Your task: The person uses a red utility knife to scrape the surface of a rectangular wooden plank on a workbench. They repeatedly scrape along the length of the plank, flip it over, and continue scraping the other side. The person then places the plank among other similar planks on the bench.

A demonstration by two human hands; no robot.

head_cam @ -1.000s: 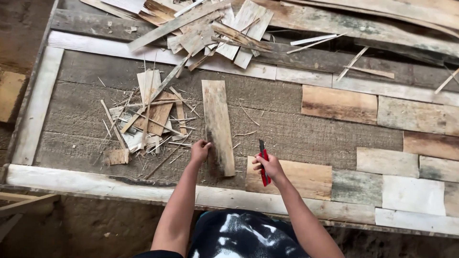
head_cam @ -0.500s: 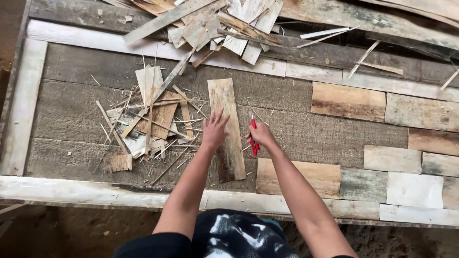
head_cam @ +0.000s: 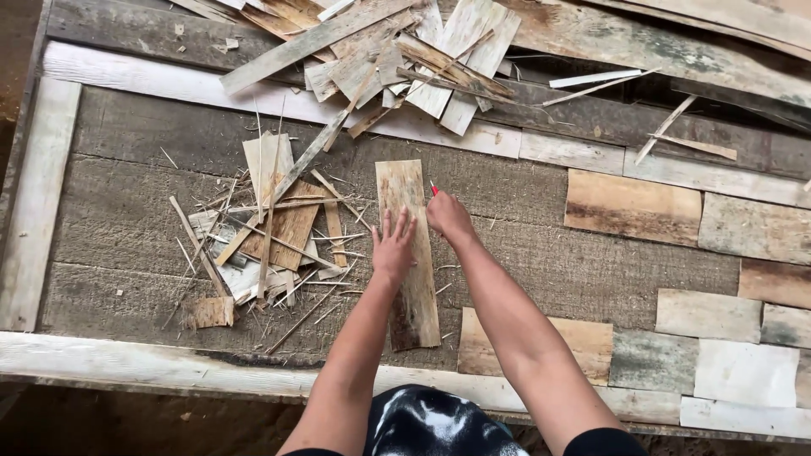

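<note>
Pinning that thin plank [head_cam: 408, 245] flat mid-panel with a spread left hand [head_cam: 394, 248] while the right hand [head_cam: 449, 218] grips a red knife [head_cam: 434, 190] at its right edge, it looks light, stiff and splintery, so I'd hold the long edges.

red tool [head_cam: 434, 190] mostly behind right hand [head_cam: 448, 217]

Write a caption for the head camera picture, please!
Left hand flat on a wooden slat, right hand holding a red tool.
</note>
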